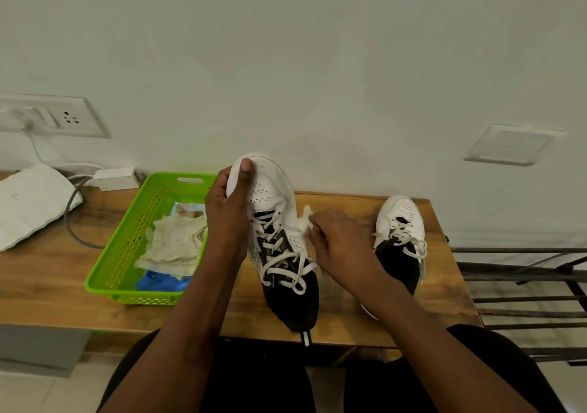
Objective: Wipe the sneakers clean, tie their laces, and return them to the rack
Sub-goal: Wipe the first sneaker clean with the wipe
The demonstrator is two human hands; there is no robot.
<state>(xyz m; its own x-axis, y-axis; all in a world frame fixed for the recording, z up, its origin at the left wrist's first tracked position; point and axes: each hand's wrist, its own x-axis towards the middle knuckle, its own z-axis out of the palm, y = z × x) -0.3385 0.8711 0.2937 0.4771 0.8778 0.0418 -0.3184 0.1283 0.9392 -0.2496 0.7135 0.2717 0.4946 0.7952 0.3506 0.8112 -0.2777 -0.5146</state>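
A white and black sneaker (279, 222) stands tilted in the middle of the wooden table (47, 273), toe up toward the wall, its laces loose. My left hand (227, 209) grips its toe, thumb across the top. My right hand (336, 241) presses a small white wipe (304, 220) against the sneaker's right side. The second sneaker (400, 238) rests flat on the table to the right, laces untied, partly hidden behind my right wrist.
A green plastic basket (127, 247) at the left holds crumpled used wipes (174, 244) and a blue pack. A white pad and a cable lie at far left. A dark metal rack (524, 285) stands right of the table. The wall is close behind.
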